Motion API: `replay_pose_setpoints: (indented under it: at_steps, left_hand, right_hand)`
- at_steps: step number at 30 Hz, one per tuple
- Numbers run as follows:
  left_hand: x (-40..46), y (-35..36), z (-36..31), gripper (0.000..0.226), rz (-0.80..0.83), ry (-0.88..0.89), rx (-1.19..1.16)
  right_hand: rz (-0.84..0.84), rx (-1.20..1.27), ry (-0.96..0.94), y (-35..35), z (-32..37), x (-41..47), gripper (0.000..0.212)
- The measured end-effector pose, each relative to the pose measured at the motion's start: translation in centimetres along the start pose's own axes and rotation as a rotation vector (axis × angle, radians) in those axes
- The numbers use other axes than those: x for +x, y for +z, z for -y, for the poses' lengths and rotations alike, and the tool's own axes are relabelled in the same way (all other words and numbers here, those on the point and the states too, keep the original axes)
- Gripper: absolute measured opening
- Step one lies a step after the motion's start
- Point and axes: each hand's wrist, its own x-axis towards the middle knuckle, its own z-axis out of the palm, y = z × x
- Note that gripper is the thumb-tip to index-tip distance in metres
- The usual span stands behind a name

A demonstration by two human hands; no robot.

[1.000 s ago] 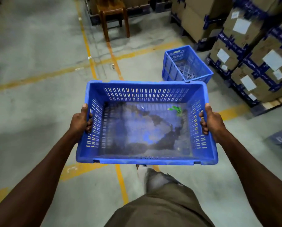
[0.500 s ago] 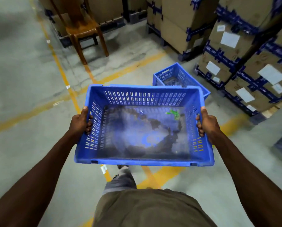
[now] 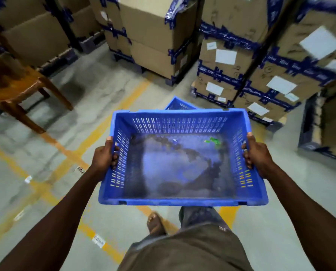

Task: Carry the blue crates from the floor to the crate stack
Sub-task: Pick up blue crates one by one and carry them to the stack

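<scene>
I hold a blue slotted crate level in front of my waist. My left hand grips its left wall and my right hand grips its right wall, thumbs over the rim. The crate's floor is dusty, with a small green scrap near the far right corner. A second blue crate stands on the floor just beyond; only its near corner shows above the carried crate's far rim.
Stacks of taped cardboard boxes on pallets fill the back and right. A wooden chair stands at the left. Yellow lines cross the grey concrete floor. My foot shows below the crate.
I have walked forward with the crate. The floor crate has slid almost fully behind the carried one, and the boxes and chair are much closer.
</scene>
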Motion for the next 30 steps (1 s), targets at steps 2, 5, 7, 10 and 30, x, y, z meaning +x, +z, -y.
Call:
replay_pose_setpoints:
  at_steps: [2, 5, 7, 10, 30]
  left_hand:
    - [4.4, 1.6, -2.1, 0.056, 0.055, 0.017, 0.035]
    - [10.5, 4.6, -4.3, 0.058, 0.123, 0.016, 0.073]
    - [14.5, 7.2, -5.8, 0.059, 0.175, 0.004, 0.099]
    - [19.3, 11.1, -7.8, 0.058, 0.232, -0.012, 0.145]
    - [50.2, 31.5, -6.6, 0.062, 0.325, -0.125, 0.397]
  right_hand:
    - [-0.058, 0.029, 0.024, 0.6, 1.2, 1.4, 0.057]
    - [-0.135, 0.044, 0.061, 1.6, 1.9, 3.8, 0.056]
    - [-0.188, 0.059, 0.085, 2.0, 2.3, 6.1, 0.057]
    - [-0.241, 0.061, 0.125, 2.5, 2.6, 10.2, 0.06]
    - [-0.406, 0.125, 0.317, 11.1, -1.0, 37.8, 0.059]
